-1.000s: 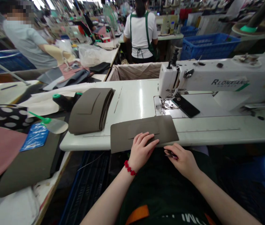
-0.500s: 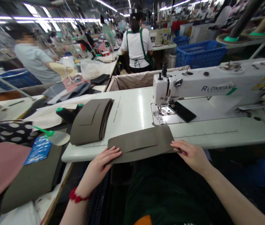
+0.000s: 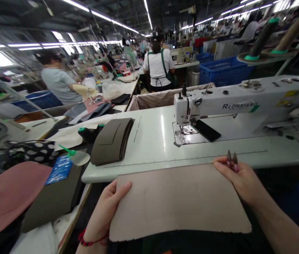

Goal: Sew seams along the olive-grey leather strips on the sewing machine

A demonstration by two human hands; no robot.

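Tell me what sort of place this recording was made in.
Most likely a sewing factory floor: a sewing machine sits on the worktable, large thread cones stand at the upper right, and a stack of matching olive-brown pieces lies to the machine's left.

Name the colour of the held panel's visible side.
The panel shows a pale beige side, best seen in the head view.

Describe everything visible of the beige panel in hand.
The panel is a broad, thin beige sheet, perhaps fabric or synthetic leather, its near edge curved and notched. The left hand grips its left end, thumb on the face; the right hand, also holding a pointed tool, pinches its upper right corner. In view it overlaps the table; contact is unclear.
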